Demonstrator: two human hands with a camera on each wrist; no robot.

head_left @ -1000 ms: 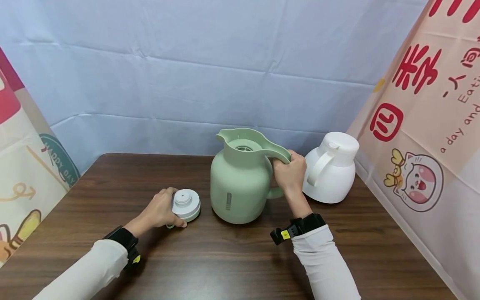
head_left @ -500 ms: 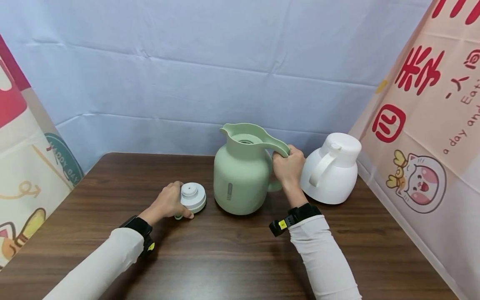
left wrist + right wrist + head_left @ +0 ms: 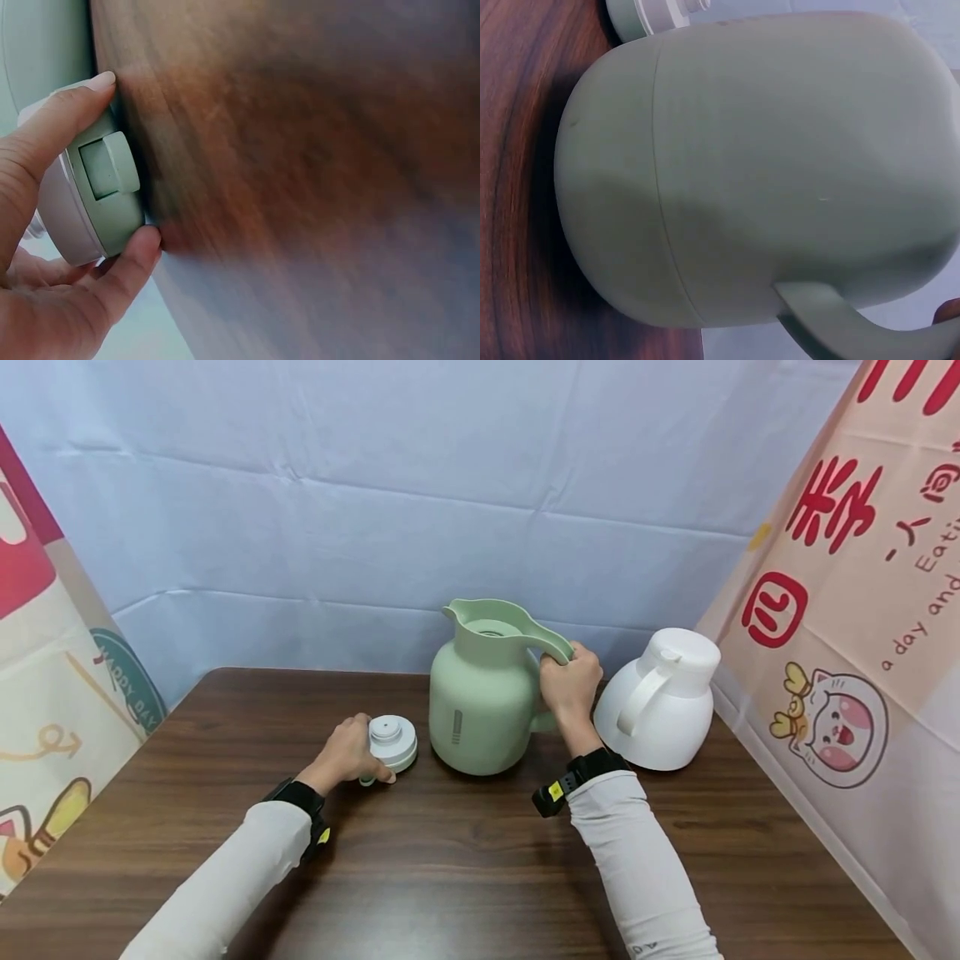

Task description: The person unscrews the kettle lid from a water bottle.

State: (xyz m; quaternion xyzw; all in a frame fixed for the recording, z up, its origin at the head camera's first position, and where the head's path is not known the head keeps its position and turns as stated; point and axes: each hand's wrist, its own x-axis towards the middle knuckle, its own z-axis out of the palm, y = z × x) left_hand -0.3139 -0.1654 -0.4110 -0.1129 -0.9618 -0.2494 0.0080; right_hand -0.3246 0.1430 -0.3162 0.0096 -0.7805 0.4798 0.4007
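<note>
A pale blue cloth hangs at the back, w/ a printed cloth at R side. Before them is the brown wooden surface. On it, approx. in the middle toward the back, the green jug stands upright; its mouth is uncovered, the spout points to L and the handle is at R. The white jug, a bit smaller, stands upright to the R of it, w/ its cap on top.

The R hand is btwn the two jugs, its fingers clamped on the upper part of the green jug's handle. The L hand has its fingers clamped on opposite edges of the round lid, white above and green below. This lid is low at the surface, just beside the green jug, on its L. Smallest is a green tab on the lid's side.
</note>
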